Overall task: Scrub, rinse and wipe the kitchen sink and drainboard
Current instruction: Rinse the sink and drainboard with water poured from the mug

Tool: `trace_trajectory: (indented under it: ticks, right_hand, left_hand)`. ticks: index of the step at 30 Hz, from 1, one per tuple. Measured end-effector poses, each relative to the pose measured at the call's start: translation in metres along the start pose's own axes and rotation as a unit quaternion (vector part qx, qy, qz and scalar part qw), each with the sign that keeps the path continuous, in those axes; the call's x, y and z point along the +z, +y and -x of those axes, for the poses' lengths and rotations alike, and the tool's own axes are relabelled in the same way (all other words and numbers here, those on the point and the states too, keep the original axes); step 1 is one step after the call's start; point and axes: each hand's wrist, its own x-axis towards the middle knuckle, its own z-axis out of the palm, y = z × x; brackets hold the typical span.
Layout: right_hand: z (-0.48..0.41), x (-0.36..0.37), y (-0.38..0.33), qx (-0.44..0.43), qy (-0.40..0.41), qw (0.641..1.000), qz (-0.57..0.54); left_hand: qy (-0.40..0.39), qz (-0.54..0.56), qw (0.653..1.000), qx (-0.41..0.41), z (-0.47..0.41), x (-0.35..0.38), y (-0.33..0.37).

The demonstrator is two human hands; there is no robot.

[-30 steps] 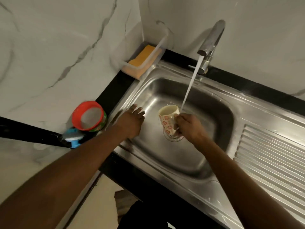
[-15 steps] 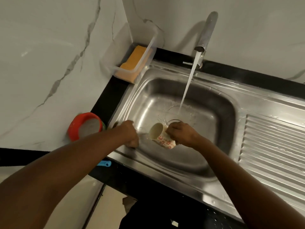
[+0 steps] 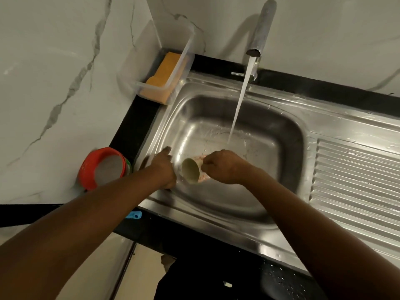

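A steel sink (image 3: 270,131) with a ribbed drainboard (image 3: 357,180) on its right fills the view. Water runs from the tap (image 3: 262,29) into the basin. My right hand (image 3: 223,166) grips a cream cup with a red flower pattern (image 3: 193,171), tipped on its side with its mouth toward the sink's left wall. My left hand (image 3: 163,167) rests flat against that left inner wall, right beside the cup's mouth, holding nothing that I can see.
A clear plastic box (image 3: 171,68) holding an orange sponge (image 3: 166,70) stands at the sink's back left corner. A red-rimmed tub (image 3: 104,167) sits on the black counter to the left. A blue object (image 3: 134,215) lies at the counter's front edge.
The cup has left the water stream, come down toward the near left of the basin and tipped from upright onto its side. My left hand slid along the left wall.
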Motion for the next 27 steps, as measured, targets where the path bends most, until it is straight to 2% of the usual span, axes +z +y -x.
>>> trace_trajectory:
  ticks: [1,2,4,5,7,9,12,17,22,24,27]
  right_hand:
    - [0.004,-0.001,0.001,-0.009,-0.016,1.000,0.009]
    - [0.010,-0.005,0.004,-0.013,-0.030,0.999,0.019]
    - [0.021,-0.013,0.015,-0.017,-0.056,0.997,0.049]
    - [0.027,-0.019,0.021,-0.014,-0.071,0.995,0.069]
    - [0.034,-0.035,0.036,0.020,-0.093,0.990,0.103]
    - [0.039,-0.050,0.049,0.054,-0.086,0.986,0.133]
    - [0.039,-0.059,0.067,0.049,-0.035,0.981,0.186]
    - [0.040,-0.056,0.065,0.035,0.010,0.980,0.195]
    - [0.059,-0.054,0.045,-0.060,-0.079,0.942,0.320]
    - [0.071,-0.059,0.042,-0.090,-0.121,0.916,0.373]
    - [0.086,-0.072,0.046,-0.087,-0.150,0.893,0.416]
  left_hand:
    - [-0.021,0.073,0.997,0.006,0.003,0.000,0.006]
    - [-0.067,0.091,0.994,0.004,0.002,-0.003,0.016]
    - [-0.175,0.071,0.982,0.024,0.000,0.005,0.029]
    - [-0.208,0.042,0.975,0.061,-0.001,0.006,0.038]
    - [-0.238,0.028,0.961,0.138,0.009,0.009,0.055]
    - [-0.260,0.064,0.945,0.189,0.017,0.014,0.078]
    - [-0.268,0.126,0.933,0.205,0.020,0.020,0.106]
    - [-0.278,0.099,0.933,0.206,0.019,0.024,0.110]
    - [-0.256,0.118,0.935,0.214,0.023,0.033,0.121]
    - [-0.247,0.147,0.927,0.243,0.024,0.038,0.138]
    - [-0.236,0.199,0.902,0.301,0.041,0.037,0.174]
